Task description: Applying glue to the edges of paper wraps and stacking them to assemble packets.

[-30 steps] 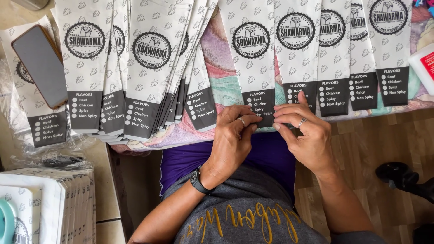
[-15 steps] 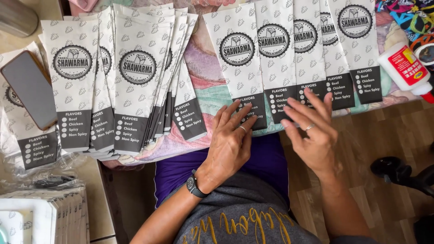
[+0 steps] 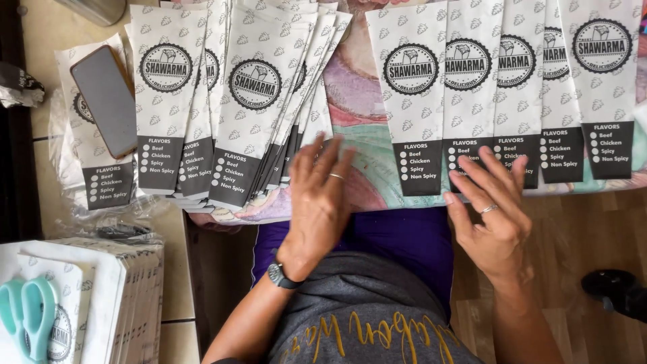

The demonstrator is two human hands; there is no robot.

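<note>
Patterned cloth (image 3: 357, 101), both hands (image 3: 320, 195) open at sleeve rows' (image 3: 418, 101) lower edge

White-and-black paper sleeves (image 3: 411, 101) fanned beside a dark phone screen (image 3: 104, 101).

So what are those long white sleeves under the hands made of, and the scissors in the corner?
The sleeves look like thin matte paper: flat, sharply creased edges, printed pattern, fanned in stacks. The scissors show pale green handles, smooth and slightly glossy, probably plastic; their blades are out of view. Left hand and right hand rest on the sleeves' ends.
</note>
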